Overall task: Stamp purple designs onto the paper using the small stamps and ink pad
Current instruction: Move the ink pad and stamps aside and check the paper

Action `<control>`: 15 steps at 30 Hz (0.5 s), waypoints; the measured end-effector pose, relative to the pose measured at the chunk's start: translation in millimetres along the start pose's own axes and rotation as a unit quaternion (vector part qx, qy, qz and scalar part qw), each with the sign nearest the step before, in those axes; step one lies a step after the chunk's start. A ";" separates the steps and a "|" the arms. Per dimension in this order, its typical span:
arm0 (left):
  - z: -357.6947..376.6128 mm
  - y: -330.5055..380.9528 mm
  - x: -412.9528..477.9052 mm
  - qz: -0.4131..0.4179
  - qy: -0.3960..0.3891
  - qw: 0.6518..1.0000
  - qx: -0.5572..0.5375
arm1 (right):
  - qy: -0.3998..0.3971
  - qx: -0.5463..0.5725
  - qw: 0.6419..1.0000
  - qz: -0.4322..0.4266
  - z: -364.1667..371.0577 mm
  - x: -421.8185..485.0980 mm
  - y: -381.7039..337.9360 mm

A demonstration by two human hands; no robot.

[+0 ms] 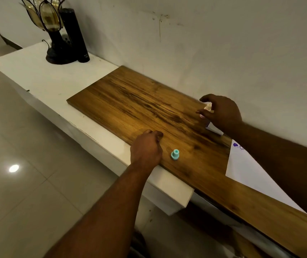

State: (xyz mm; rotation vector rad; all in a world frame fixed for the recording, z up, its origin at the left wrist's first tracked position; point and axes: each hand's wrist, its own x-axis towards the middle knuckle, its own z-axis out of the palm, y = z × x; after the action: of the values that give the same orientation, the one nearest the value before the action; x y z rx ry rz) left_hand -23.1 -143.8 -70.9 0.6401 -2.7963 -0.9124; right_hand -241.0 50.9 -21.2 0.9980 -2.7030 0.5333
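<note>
Wooden tabletop point(130, 101) against a pale wall, stamping in hand.
Right hand point(221, 112) pinches a pale stamp point(208, 106); left hand point(146, 148) rests loosely curled, holding nothing, beside the teal stamp point(175, 154). The paper point(246, 168) lies unheld below the right forearm, which could brush it and smear prints.

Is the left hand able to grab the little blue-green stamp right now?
Probably yes. The blue-green stamp stands on the wooden board right beside the left hand, with only bare wood between them and nothing blocking.
</note>
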 end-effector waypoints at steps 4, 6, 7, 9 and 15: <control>1.2 0.3 -0.5 -0.001 0.005 1.000 0.003 | -0.066 0.112 0.985 -0.112 -12.3 -51.6 -38.5; 3.3 1.6 -3.8 0.001 0.024 1.000 0.007 | -0.134 0.124 0.971 -0.156 -11.4 -81.3 -52.1; 4.9 3.3 -7.1 0.002 0.036 0.999 0.013 | -0.152 0.126 0.967 -0.163 -9.2 -92.1 -57.5; 8.2 9.5 -11.2 0.003 0.052 0.998 0.025 | -0.166 0.135 0.965 -0.149 -4.2 -104.2 -66.1; 3.9 12.7 4.3 0.026 -0.028 0.994 0.104 | -0.153 0.125 0.967 -0.162 9.6 -98.5 -78.7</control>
State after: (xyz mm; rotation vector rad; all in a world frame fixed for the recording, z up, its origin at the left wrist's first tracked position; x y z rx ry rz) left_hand -32.4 -134.3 -66.6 0.5730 -2.9684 -0.6446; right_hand -116.0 49.0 -40.6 1.6794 -2.6809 0.7167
